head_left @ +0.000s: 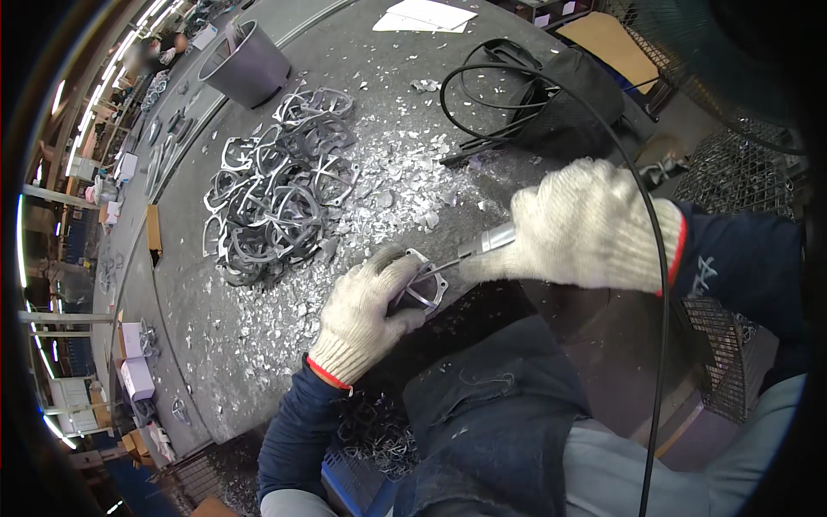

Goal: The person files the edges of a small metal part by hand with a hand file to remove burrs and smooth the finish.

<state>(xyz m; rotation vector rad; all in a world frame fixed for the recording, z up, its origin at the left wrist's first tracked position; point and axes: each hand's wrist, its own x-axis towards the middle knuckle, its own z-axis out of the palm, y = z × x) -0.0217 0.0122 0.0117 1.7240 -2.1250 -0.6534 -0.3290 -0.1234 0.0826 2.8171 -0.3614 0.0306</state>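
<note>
Gripping a silvery metal frame in the gloved left hand, near the front edge of the surface, and wrapping the gloved right hand around a slim metal tool. Placing the frame between both hands, much closer to the left, and hiding part of it behind the left fingers. Pointing the tool's thin rod leftward over the frame's opening (touching metal or just clearing it, impossible to judge).

Scattering pale, shiny flakes widely over the dark grey surface. Showing a tangled pile of similar frames beyond the left hand, a grey bin farther back and white sheets at the top. Trailing a black cable past the right wrist. Including, around the room, wire mesh at right, white boxes and lit lamps at left, and another person in the far background.
</note>
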